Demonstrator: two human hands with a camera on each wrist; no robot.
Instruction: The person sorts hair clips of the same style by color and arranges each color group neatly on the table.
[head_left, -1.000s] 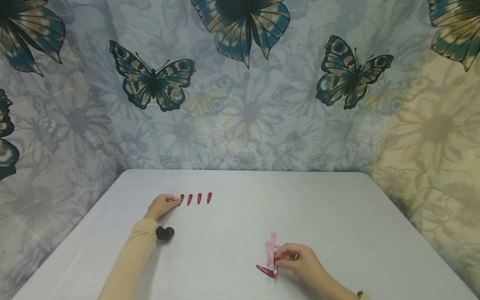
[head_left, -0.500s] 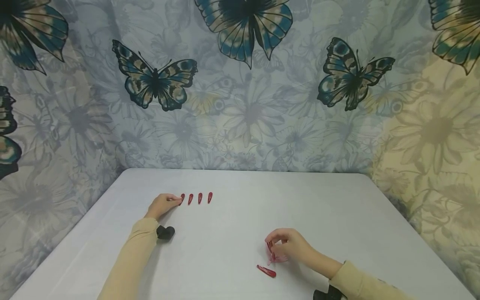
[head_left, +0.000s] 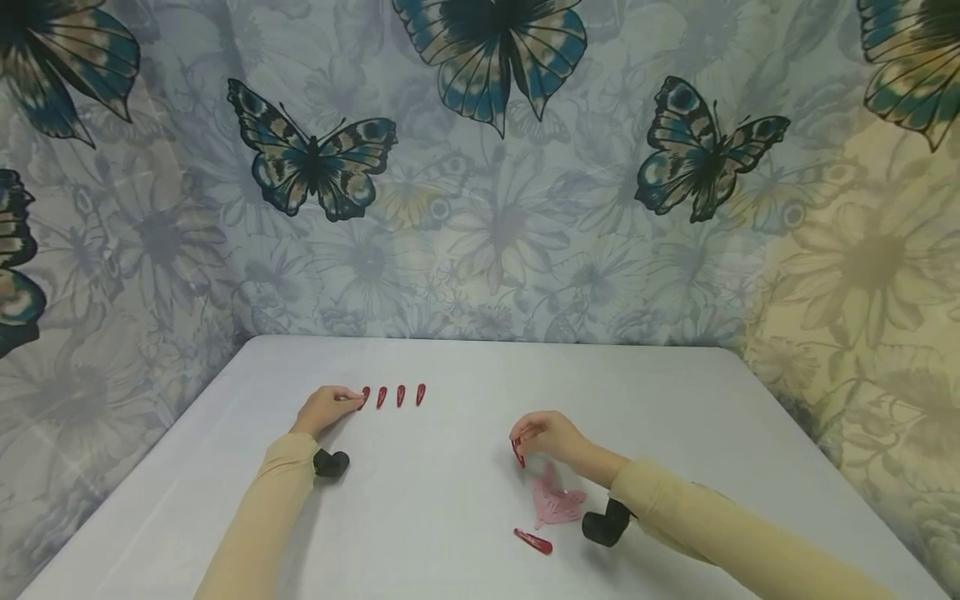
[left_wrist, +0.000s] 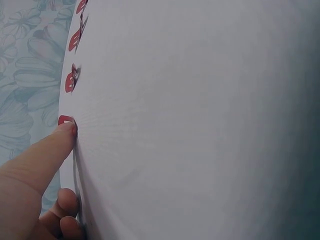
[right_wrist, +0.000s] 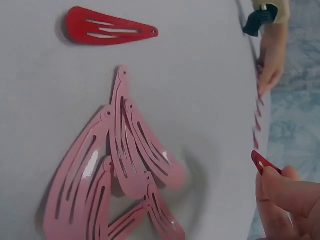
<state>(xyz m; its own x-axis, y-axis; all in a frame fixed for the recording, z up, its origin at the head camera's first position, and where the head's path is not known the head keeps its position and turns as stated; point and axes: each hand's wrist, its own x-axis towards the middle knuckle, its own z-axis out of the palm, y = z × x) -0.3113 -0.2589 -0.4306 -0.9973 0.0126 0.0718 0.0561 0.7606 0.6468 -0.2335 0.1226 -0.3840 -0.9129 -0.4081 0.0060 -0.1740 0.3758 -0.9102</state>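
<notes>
A person's two bare hands work well apart over a white table (head_left: 450, 500). The right hand (head_left: 551, 437), just right of centre in the head view, pinches a red clip (right_wrist: 265, 162) between thumb and fingers, seemingly raised off the surface. The left hand (head_left: 330, 408), left of centre, stretches one finger onto the leftmost clip (head_left: 365, 398) of a row of four red ones; I cannot tell whether anything grips it from beneath. Below the right hand lie overlapping pink clips (right_wrist: 127, 150), and at lower middle a loose red clip (head_left: 533, 542).

From where I stand, the pinched clip looks easiest to lose: only fingertips hold it, so a slackened squeeze could let it twist or drop. The right sleeve (head_left: 690, 508) and the black wrist camera (head_left: 603, 525) sit near the pink pile and might snag it if the arm dips. A sideways nudge from the left finger could knock its clip out of line.

In the head view the pinched clip's long axis runs steeply, its lower end leaning right. The row's clips stand nearly up-and-down in frame, tops tipped slightly right; the loose one slants, narrow end toward upper left.
</notes>
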